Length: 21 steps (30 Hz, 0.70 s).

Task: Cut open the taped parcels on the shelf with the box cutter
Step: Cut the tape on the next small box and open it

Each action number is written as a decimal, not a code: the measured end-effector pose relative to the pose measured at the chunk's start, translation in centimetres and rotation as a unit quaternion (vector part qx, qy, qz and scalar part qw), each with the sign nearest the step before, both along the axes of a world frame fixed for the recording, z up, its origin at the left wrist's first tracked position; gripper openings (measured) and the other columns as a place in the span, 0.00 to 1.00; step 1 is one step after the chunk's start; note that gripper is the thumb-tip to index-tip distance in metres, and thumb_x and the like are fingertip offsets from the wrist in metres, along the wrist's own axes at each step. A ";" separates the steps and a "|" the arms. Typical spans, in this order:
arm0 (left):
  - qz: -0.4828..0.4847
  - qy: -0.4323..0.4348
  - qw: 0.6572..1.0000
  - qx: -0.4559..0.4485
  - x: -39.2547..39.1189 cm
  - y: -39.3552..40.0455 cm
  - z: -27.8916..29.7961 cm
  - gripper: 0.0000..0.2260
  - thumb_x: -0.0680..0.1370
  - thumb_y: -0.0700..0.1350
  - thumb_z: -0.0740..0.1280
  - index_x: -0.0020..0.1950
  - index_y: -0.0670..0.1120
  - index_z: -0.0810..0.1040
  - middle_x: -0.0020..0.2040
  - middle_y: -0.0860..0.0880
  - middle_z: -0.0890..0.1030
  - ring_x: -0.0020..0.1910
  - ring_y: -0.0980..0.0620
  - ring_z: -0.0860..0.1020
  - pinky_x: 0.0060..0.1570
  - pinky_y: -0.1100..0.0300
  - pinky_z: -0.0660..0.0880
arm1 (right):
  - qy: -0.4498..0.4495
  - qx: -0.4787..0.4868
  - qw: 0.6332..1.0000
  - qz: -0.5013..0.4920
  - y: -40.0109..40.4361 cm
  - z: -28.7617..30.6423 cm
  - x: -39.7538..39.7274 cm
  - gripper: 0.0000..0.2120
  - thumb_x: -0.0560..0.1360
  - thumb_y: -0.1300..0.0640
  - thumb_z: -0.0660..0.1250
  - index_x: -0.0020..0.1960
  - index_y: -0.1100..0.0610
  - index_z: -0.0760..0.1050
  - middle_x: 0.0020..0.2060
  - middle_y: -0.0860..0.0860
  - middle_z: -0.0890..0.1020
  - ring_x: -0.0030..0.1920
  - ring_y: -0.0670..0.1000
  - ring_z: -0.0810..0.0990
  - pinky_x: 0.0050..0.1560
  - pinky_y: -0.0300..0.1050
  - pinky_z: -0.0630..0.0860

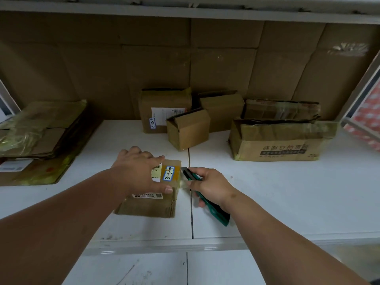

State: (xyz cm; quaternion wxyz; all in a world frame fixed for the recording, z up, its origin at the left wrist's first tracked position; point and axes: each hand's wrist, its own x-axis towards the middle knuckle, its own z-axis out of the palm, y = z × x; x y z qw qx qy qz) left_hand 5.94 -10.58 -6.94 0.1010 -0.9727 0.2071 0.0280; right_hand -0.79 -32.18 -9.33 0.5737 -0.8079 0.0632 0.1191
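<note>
A small taped cardboard parcel [153,204] with a "3-3-40" label lies on the white shelf [277,192] near its front edge. My left hand [139,171] is spread flat on top of it, holding it down. My right hand [209,186] grips a green box cutter [213,210], whose black tip touches the parcel's right top edge at the tape.
Behind stand a taped parcel marked "3-2-4" [162,112], two opened small boxes [188,130], and a long opened box [281,138] at right. Flattened taped cartons [35,130] pile at left. A cardboard sheet lines the back wall, and another shelf runs overhead.
</note>
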 end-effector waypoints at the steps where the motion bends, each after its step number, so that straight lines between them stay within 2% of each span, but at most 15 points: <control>1: 0.004 0.005 1.000 -0.007 0.0 0.0 -0.1 0.59 0.50 0.86 0.38 0.78 0.62 0.51 0.72 0.54 0.68 0.68 0.48 0.65 0.62 0.48 0.60 | -0.001 0.000 1.000 -0.001 0.0 -0.1 0.1 0.21 0.79 0.61 0.66 0.70 0.48 0.73 0.40 0.55 0.80 0.22 0.46 0.77 0.26 0.36 0.74; 3: 0.009 0.022 0.999 -0.027 0.0 -0.1 -0.3 0.59 0.51 0.86 0.41 0.78 0.61 0.51 0.72 0.54 0.68 0.68 0.50 0.66 0.63 0.49 0.62 | 0.002 0.007 1.000 -0.001 0.0 -0.1 0.2 0.21 0.78 0.61 0.66 0.69 0.49 0.74 0.40 0.55 0.79 0.21 0.46 0.76 0.26 0.37 0.74; 7: 0.015 0.054 0.996 -0.066 0.0 0.0 -0.3 0.56 0.54 0.84 0.49 0.79 0.60 0.51 0.72 0.54 0.67 0.67 0.51 0.68 0.58 0.54 0.69 | -0.001 0.027 0.999 0.018 -0.2 -0.3 -0.4 0.20 0.77 0.63 0.68 0.67 0.49 0.76 0.35 0.55 0.77 0.22 0.45 0.74 0.26 0.37 0.74; 11: 0.013 0.063 0.996 -0.066 0.1 0.0 -0.4 0.52 0.61 0.81 0.58 0.79 0.60 0.50 0.73 0.53 0.66 0.67 0.51 0.67 0.56 0.55 0.70 | 0.004 0.039 0.999 0.029 -0.4 -0.2 -1.0 0.20 0.76 0.64 0.68 0.66 0.50 0.77 0.37 0.57 0.77 0.23 0.45 0.73 0.26 0.38 0.74; 21: 0.007 0.059 0.995 -0.078 -0.1 0.1 -0.3 0.50 0.62 0.79 0.61 0.79 0.60 0.52 0.72 0.53 0.66 0.65 0.52 0.68 0.53 0.57 0.70 | 0.048 0.039 0.994 0.085 -0.1 0.5 -2.1 0.19 0.76 0.64 0.69 0.65 0.53 0.78 0.32 0.55 0.78 0.23 0.46 0.74 0.26 0.40 0.75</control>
